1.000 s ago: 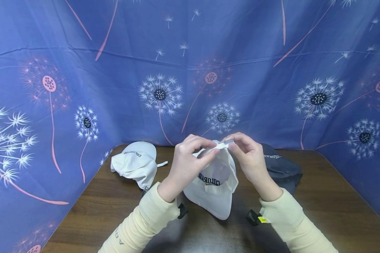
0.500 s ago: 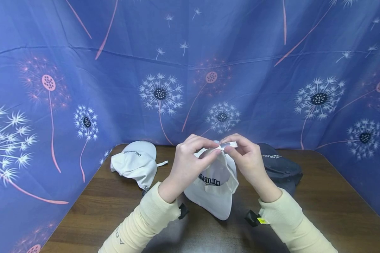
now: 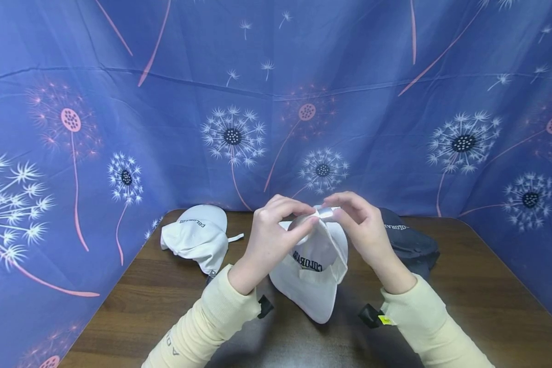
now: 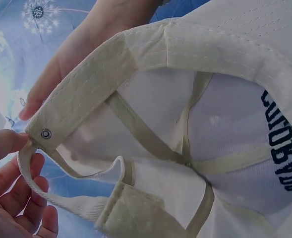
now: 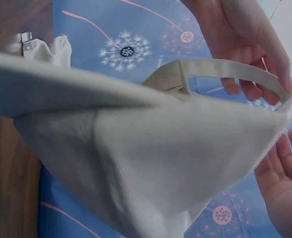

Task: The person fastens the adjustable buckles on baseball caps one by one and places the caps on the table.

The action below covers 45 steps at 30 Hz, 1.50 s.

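A white cap hangs from both hands over the table, its inside facing the head view with reversed dark lettering. My left hand pinches the cap's back strap between thumb and fingers; in the left wrist view the left hand holds the strap beside a snap on the band. My right hand pinches the other side of the strap, near a shiny grey piece between the hands. The right wrist view shows the right hand with its fingers partly behind the cap.
Another white cap with a loose strap lies on the wooden table at the left. A dark cap sits behind my right wrist. Blue patterned cloth hangs behind and along the sides.
The right hand has shifted slightly right. The white strap end that stuck out past the right fingertips is no longer visible there, and the grey piece shows between the hands. The cap has turned slightly.
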Available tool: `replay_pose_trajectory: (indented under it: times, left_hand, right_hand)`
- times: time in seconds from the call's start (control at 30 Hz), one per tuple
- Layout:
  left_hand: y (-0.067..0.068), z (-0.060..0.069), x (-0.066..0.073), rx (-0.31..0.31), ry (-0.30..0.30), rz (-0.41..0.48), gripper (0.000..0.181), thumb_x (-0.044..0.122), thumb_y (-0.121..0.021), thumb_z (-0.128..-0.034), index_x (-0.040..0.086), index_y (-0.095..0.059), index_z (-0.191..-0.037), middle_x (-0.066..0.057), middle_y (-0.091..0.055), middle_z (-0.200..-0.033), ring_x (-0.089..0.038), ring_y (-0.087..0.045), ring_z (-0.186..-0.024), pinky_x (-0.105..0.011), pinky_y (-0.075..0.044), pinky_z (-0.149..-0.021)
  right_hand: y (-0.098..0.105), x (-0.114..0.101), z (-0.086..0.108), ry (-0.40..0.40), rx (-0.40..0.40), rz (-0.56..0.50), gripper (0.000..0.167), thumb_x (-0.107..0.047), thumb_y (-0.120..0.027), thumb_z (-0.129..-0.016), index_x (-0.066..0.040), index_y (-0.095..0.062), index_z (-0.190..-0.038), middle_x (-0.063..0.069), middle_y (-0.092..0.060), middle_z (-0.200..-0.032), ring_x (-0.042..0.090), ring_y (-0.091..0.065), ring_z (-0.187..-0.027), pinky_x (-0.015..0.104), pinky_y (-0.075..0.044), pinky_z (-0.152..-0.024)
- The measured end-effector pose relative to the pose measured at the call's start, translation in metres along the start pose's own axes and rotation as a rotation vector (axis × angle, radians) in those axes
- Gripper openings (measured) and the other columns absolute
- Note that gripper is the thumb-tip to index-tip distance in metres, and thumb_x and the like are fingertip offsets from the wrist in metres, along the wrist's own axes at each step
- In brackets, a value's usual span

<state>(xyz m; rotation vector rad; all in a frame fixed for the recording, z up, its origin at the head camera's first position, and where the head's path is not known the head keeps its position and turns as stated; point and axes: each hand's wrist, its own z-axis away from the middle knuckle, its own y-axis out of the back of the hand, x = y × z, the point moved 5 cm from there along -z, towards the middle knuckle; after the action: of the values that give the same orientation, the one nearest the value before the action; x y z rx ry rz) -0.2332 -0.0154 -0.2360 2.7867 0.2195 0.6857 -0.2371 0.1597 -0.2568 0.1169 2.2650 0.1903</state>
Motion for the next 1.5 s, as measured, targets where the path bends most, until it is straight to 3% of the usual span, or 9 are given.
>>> replay_pose_trajectory:
  times: [0.37,0.63,0.77,0.97,1.1,1.3,1.5]
  left_hand:
    - [-0.001,0.0,-0.001,-0.02,0.013,-0.002,0.011,0.018,-0.074,-0.0815,0.01,-0.074,-0.088,0.003,-0.071,-0.082,-0.006,-0.056,-0.079,-0.028,-0.053,-0.067]
    - [-0.001,0.0,-0.001,-0.04,0.008,-0.019,0.011,0.018,-0.075,-0.0809,0.01,-0.074,-0.088,0.003,-0.071,-0.083,-0.006,-0.055,-0.078,-0.02,-0.049,-0.067]
    - [-0.003,-0.002,-0.004,-0.102,0.035,0.026,0.012,0.018,-0.074,-0.0821,0.01,-0.074,-0.091,0.003,-0.071,-0.086,-0.005,-0.057,-0.081,-0.022,-0.052,-0.072]
    - [-0.008,-0.003,-0.008,-0.246,0.18,0.107,0.018,0.021,-0.073,-0.0822,0.013,-0.073,-0.098,0.005,-0.068,-0.089,-0.004,-0.059,-0.087,-0.021,-0.051,-0.082]
    - [-0.011,-0.005,-0.009,-0.308,0.234,0.107,0.023,0.024,-0.075,-0.0798,0.015,-0.072,-0.1,0.007,-0.065,-0.085,-0.003,-0.059,-0.084,-0.021,-0.05,-0.082]
    - [-0.015,-0.007,-0.012,-0.362,0.267,0.107,0.024,0.025,-0.078,-0.0766,0.014,-0.073,-0.097,0.008,-0.067,-0.089,-0.004,-0.06,-0.083,-0.022,-0.051,-0.075]
    - [-0.016,-0.01,-0.013,-0.392,0.262,0.096,0.018,0.023,-0.077,-0.0772,0.014,-0.073,-0.092,0.008,-0.067,-0.086,-0.004,-0.059,-0.079,-0.023,-0.051,-0.073]
  right_hand:
    - [0.005,-0.005,-0.001,-0.03,-0.024,-0.033,0.02,-0.007,-0.048,-0.097,-0.004,-0.064,-0.085,0.01,-0.063,-0.088,0.019,-0.062,-0.075,0.029,-0.055,-0.071]
    - [0.005,-0.005,0.0,-0.077,-0.037,0.022,0.019,-0.007,-0.051,-0.095,0.005,-0.061,-0.084,0.009,-0.062,-0.073,0.02,-0.061,-0.065,0.028,-0.053,-0.066]
    - [0.006,-0.007,0.0,-0.073,-0.035,0.006,0.016,-0.006,-0.053,-0.094,0.002,-0.062,-0.084,0.009,-0.062,-0.074,0.021,-0.06,-0.065,0.028,-0.053,-0.066]
    - [0.005,-0.007,0.001,-0.079,-0.041,-0.046,0.015,-0.003,-0.053,-0.093,0.007,-0.06,-0.085,0.002,-0.062,-0.079,0.019,-0.061,-0.067,0.03,-0.054,-0.066]
    - [0.003,-0.008,0.001,-0.067,-0.053,-0.072,0.015,-0.002,-0.053,-0.093,0.008,-0.059,-0.085,0.002,-0.062,-0.08,0.019,-0.06,-0.068,0.03,-0.054,-0.066]
    - [0.001,-0.009,0.002,-0.059,-0.062,-0.081,0.015,-0.002,-0.053,-0.094,0.009,-0.059,-0.085,0.002,-0.063,-0.079,0.018,-0.06,-0.068,0.029,-0.053,-0.066]
    - [0.001,-0.009,0.003,-0.075,-0.062,-0.019,0.014,-0.004,-0.054,-0.093,0.006,-0.061,-0.086,0.002,-0.063,-0.078,0.018,-0.06,-0.068,0.028,-0.052,-0.067]
